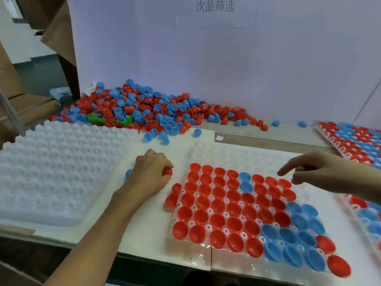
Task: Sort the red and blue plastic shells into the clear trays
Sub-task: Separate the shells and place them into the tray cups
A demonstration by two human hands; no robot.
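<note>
Red plastic shells (167,171) are clutched in left-hand fingers (153,162); right-hand fingers (288,171) are spread. Bunched shells could spill beside the clear dimpled tray (208,150).

Illumination is bright, even and diffuse, with a cool violet cast on the white backboard (226,65). Shadows are soft and short: a faint one lies under the left hand (151,173) on the table (144,223), and another below the right hand (321,172). Glare is limited to small highlights on the glossy red shells (208,203) and a sheen along the near edge of the clear tray (198,254). Wide-angle distortion bends the table edge and stretches shells at the lower right corner. Sharpness is moderate overall; the far pile (144,106) is soft, the empty white trays (53,172) lack contrast, and the printed sign (215,6) is slightly blurred.
</note>
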